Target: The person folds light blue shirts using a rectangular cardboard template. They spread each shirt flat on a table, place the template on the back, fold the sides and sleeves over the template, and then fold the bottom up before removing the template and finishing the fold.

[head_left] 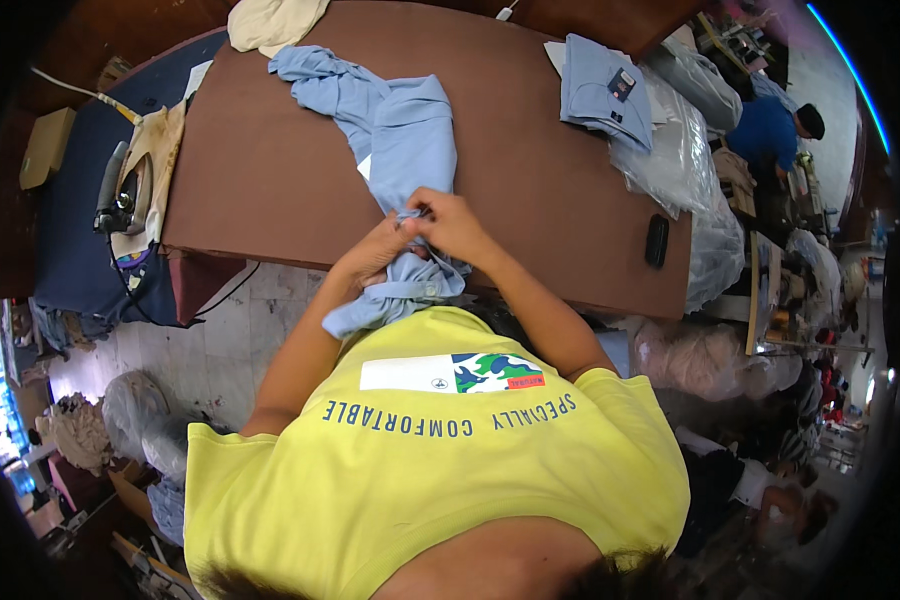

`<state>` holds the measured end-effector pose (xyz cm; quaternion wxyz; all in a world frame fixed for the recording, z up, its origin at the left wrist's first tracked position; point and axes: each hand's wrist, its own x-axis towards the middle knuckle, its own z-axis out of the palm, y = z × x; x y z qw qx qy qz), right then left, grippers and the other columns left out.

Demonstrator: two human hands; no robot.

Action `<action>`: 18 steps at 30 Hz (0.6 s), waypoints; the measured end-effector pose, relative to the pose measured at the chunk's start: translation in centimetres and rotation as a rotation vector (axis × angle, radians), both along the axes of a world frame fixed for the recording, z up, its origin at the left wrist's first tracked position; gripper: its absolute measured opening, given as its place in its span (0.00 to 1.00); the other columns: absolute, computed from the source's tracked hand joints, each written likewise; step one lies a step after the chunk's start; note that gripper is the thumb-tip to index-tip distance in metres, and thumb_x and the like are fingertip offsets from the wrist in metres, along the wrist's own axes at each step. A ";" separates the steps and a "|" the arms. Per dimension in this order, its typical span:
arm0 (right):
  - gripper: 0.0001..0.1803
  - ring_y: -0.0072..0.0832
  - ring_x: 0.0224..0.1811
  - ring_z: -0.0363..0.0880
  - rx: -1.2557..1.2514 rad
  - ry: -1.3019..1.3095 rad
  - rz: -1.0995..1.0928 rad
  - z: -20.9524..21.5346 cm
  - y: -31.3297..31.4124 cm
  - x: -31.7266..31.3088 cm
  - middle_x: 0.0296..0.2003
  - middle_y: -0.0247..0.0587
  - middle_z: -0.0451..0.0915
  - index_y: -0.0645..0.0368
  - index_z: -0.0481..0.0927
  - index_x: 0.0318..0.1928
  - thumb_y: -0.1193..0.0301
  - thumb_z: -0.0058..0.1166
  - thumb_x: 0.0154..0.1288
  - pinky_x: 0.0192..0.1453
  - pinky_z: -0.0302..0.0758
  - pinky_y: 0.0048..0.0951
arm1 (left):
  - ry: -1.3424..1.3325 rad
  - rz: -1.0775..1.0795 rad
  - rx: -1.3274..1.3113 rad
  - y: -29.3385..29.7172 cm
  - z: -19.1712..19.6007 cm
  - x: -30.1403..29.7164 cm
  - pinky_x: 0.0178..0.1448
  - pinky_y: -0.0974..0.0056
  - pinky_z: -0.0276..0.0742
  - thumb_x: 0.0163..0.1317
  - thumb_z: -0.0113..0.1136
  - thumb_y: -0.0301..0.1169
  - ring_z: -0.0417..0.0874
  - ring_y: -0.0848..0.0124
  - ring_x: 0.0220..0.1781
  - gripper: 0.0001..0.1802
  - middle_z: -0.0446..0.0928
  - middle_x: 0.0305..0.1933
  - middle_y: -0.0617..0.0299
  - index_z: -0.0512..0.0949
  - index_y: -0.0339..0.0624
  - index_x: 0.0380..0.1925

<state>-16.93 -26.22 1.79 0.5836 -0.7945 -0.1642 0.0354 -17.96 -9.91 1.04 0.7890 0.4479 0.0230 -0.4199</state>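
Hands meet at the near edge of the long brown wooden table [270,170], both closed on the same pale blue cotton shirt [400,130]. The left hand [370,258] clamps a bunched fold of the cloth from below, while the right hand [455,225] pinches a small point of fabric just above it, fingertips pressed together; the pairing looks like one hand anchoring the cloth so the other can work a fine detail, though what sits under the fingertips is too small to tell.

Beyond the grip, the shirt's body lies spread flat across the tabletop, and its lower part hangs off the edge below the hands, toward the person's yellow printed T-shirt [420,470].

Far to the left of the grip, a dark clothes iron [118,200] rests on a scorched cream cloth over a navy padded board [70,230], parked well away from the work. To the right and farther off lie a folded pale blue shirt [600,90] beside clear plastic bags [680,150], and a small black oblong object [656,240] near the table's corner. A cream garment [270,22] sits at the far end.
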 end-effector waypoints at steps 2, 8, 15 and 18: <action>0.11 0.18 0.23 0.70 0.212 0.297 -0.134 -0.5 -2.5 1.3 0.22 0.30 0.74 0.58 0.75 0.36 0.72 0.60 0.51 0.29 0.70 0.20 | -0.307 -0.129 0.258 0.8 -2.0 -0.5 0.43 0.66 0.77 0.46 0.70 0.45 0.77 0.74 0.35 0.44 0.75 0.33 0.58 0.59 0.36 0.58; 0.15 0.35 0.46 0.75 1.234 0.261 -0.847 2.3 -22.7 -1.1 0.43 0.43 0.77 0.63 0.73 0.47 0.70 0.55 0.60 0.54 0.71 0.42 | -0.922 -0.343 1.181 13.7 -3.8 -0.8 0.43 0.66 0.70 0.43 0.69 0.34 0.76 0.67 0.41 0.35 0.76 0.40 0.55 0.69 0.33 0.53; 0.21 0.35 0.51 0.73 0.885 -0.183 -0.637 9.6 -24.5 -12.1 0.50 0.43 0.73 0.47 0.67 0.58 0.74 0.47 0.65 0.54 0.72 0.51 | -0.934 0.219 0.374 22.2 13.2 -3.9 0.50 0.67 0.61 0.52 0.59 0.38 0.67 0.68 0.44 0.17 0.69 0.38 0.59 0.74 0.31 0.24; 0.21 0.40 0.50 0.75 1.102 -0.299 -0.458 14.1 -21.1 -11.2 0.50 0.49 0.72 0.51 0.67 0.57 0.79 0.43 0.65 0.50 0.77 0.51 | -0.914 0.397 -0.075 23.2 13.4 -0.6 0.61 0.58 0.65 0.58 0.53 0.40 0.70 0.61 0.57 0.28 0.68 0.54 0.51 0.67 0.31 0.53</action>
